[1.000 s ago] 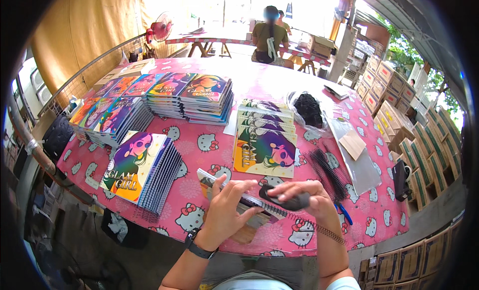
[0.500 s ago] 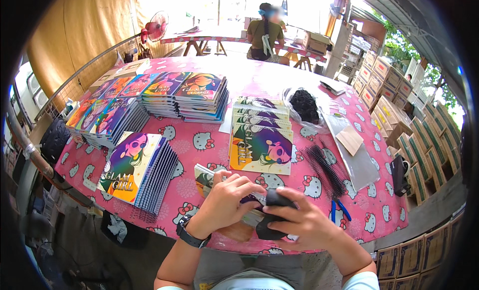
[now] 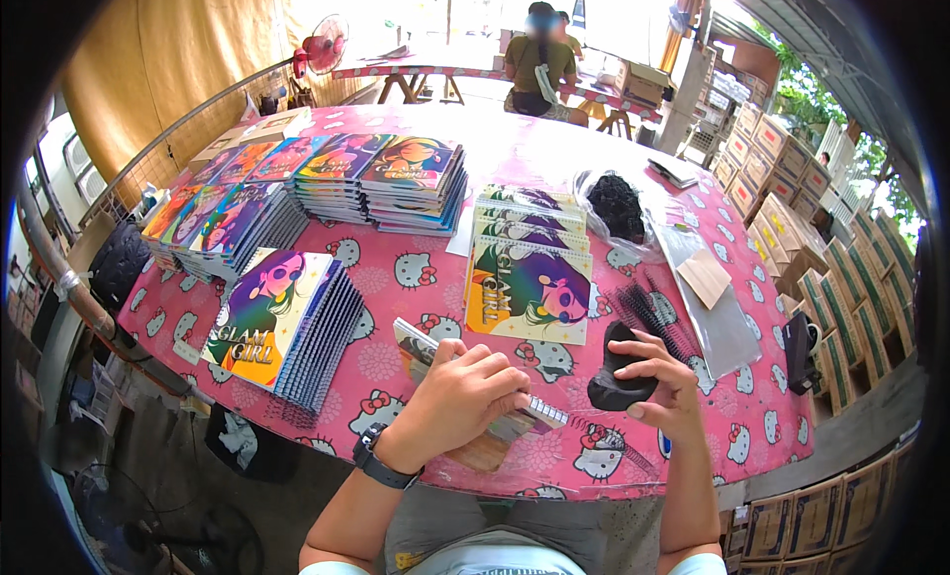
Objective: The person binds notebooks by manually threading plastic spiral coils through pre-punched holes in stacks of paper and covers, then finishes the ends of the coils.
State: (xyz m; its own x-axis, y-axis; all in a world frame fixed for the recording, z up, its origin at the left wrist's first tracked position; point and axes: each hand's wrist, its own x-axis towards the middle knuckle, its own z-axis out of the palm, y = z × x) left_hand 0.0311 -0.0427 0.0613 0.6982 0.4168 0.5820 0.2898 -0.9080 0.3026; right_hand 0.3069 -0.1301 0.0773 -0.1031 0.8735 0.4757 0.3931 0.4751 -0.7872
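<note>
The fingers [image 3: 495, 369] of the left hand [image 3: 460, 402] are seen curled down over a small spiral-bound notebook [image 3: 515, 409] lying at the near edge of the worktop [image 3: 416, 268], pressing it flat rather than lifting it; part of its striped end [image 3: 416, 339] projects beyond the knuckles. The right hand [image 3: 658, 387] is closed around a black rounded object [image 3: 618, 382], apparently a pad or a bundle of binding pieces, though its kind cannot be told; it is held just above the cloth, beside the notebook's spiral edge. A black wristband [image 3: 379, 458] is worn on the left wrist. The step in hand is judged to be the finishing or binding of this single notebook. The next move is judged to call for the notebook to be kept steady under the left hand while the black object is brought squarely against its edge; slipping on the cloth is the likely fault. Just beyond the hands a fanned row of illustrated covers [image 3: 529, 278] is laid out, with black combs [image 3: 648, 313] to its right. Further off are noted a slanted stack of notebooks [image 3: 287, 323], taller stacks [image 3: 396, 179], a clear bag of dark items [image 3: 618, 207], and cartons [image 3: 831, 308] along the right side.
</note>
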